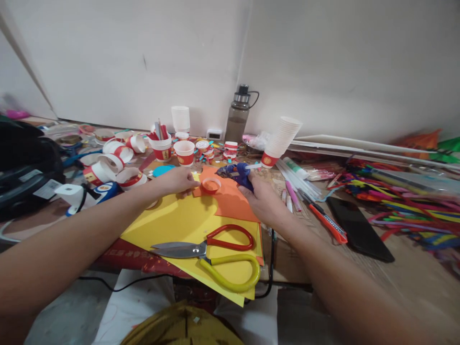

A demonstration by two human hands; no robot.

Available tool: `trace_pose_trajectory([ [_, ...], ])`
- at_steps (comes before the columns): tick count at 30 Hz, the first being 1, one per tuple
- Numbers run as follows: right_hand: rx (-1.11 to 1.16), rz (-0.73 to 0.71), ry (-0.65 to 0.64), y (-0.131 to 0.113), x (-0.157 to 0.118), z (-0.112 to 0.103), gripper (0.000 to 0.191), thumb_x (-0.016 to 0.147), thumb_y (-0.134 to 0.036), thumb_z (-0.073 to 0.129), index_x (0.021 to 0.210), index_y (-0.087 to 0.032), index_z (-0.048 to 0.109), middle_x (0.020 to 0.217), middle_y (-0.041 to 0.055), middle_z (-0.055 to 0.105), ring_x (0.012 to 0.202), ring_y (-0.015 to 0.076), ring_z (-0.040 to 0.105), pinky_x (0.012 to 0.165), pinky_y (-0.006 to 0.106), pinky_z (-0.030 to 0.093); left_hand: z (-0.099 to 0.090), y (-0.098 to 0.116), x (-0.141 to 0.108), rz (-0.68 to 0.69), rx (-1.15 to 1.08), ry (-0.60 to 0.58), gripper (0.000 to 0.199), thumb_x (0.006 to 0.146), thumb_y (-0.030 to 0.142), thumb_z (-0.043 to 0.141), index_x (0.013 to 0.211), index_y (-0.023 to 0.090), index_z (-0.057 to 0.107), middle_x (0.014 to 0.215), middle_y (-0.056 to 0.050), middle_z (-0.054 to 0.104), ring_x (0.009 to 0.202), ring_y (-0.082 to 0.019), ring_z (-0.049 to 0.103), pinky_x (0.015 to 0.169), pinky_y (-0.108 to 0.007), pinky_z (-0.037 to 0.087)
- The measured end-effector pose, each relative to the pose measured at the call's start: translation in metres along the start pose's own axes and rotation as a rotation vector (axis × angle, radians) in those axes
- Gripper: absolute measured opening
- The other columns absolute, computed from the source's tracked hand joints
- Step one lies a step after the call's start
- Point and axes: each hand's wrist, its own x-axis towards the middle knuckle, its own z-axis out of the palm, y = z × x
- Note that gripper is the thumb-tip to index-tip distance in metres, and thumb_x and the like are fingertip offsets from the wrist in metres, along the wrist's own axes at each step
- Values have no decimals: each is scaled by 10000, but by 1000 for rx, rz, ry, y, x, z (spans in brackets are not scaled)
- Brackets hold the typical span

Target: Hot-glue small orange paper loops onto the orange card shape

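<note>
In my right hand (260, 194) is a blue glue gun (237, 175), its dark nozzle pointing left and a pale glue stick at its back. Just below the nozzle, a cut paper-cup ring (211, 185) rests on orange paper (237, 201). My left hand (181, 182) is closed beside the ring's left side, fingertips together near a small piece of orange paper; what they pinch, if anything, is too small to make out. Yellow sheets (168, 223) lie under the orange one. Large scissors (201, 249) with a red and a yellow handle lie on them.
Behind stand paper cups (185, 152), a pen cup (161, 147), a tall cup stack (282, 141) and a bottle (237, 115). Cut cup rings (98, 172) are at left. A cutter (327, 223), a phone (359, 229) and pipe cleaners (413, 206) lie right.
</note>
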Motion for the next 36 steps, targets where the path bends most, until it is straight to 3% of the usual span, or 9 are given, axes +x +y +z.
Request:
trace_pose_trajectory([
  [1, 3, 10, -10, -1, 0, 0, 224, 908, -227, 487, 1110, -158, 554, 999, 112, 675, 863, 233, 605, 723, 322, 436, -4, -2, 0, 30, 150, 93, 329, 784, 419, 607, 589, 154, 618, 614, -81, 663, 692, -242, 667, 614, -297, 477],
  [3, 8, 14, -26, -2, -1, 0, 212, 910, -226, 486, 1098, -161, 559, 1001, 114, 680, 864, 234, 609, 723, 320, 442, -6, -3, 0, 62, 242, 233, 287, 811, 406, 586, 662, 166, 639, 711, -72, 687, 790, -249, 670, 679, -295, 463],
  [7, 25, -18, -41, -3, -1, 1, 204, 909, -217, 494, 1092, -161, 564, 1065, 128, 676, 916, 239, 610, 777, 331, 451, 17, 3, 0, 186, -19, 451, 289, 858, 368, 563, 1047, 158, 621, 1103, -87, 694, 1013, -215, 637, 864, -291, 473],
  [10, 38, -18, -56, -1, -1, 3, 221, 911, -211, 491, 1114, -162, 563, 1102, 132, 672, 948, 242, 611, 801, 330, 454, 39, 8, -2, 234, -132, 490, 437, 820, 393, 637, 1179, 156, 560, 1190, -97, 655, 1091, -215, 614, 944, -318, 469],
  [13, 41, -17, -62, 0, -1, 4, 217, 911, -213, 489, 1109, -167, 565, 1099, 126, 675, 943, 240, 615, 791, 322, 458, 49, 9, 0, 264, -162, 476, 559, 753, 383, 715, 1240, 176, 538, 1223, -92, 640, 1117, -226, 610, 954, -332, 478],
  [20, 14, 34, -82, 0, 0, 4, 229, 900, -226, 506, 1102, -161, 591, 1037, 126, 688, 894, 244, 622, 761, 324, 457, 52, 1, 8, 289, -180, 376, 773, 689, 501, 753, 1339, 180, 485, 1230, -101, 649, 1137, -249, 612, 952, -347, 482],
  [28, 42, -47, -115, 4, -1, 3, 211, 909, -231, 501, 1100, -180, 574, 1041, 95, 692, 880, 222, 624, 738, 304, 458, 55, -3, -2, 276, -104, 387, 674, 716, 480, 733, 1291, 188, 538, 1163, -94, 677, 1060, -249, 634, 908, -351, 491],
  [33, 34, -62, -145, 6, -2, 3, 171, 925, -266, 500, 1065, -190, 562, 1008, 83, 690, 872, 218, 624, 716, 292, 446, 54, -6, -4, 288, -22, 432, 696, 695, 568, 740, 1250, 178, 585, 1334, -127, 590, 1249, -299, 519, 1066, -414, 395],
  [36, 19, -57, -155, 7, -1, 3, 146, 924, -261, 500, 1033, -188, 564, 1000, 83, 688, 866, 220, 624, 711, 293, 443, 54, -5, -4, 290, -4, 416, 665, 723, 590, 708, 1237, 179, 611, 1332, -123, 589, 1257, -310, 500, 1067, -427, 379],
])
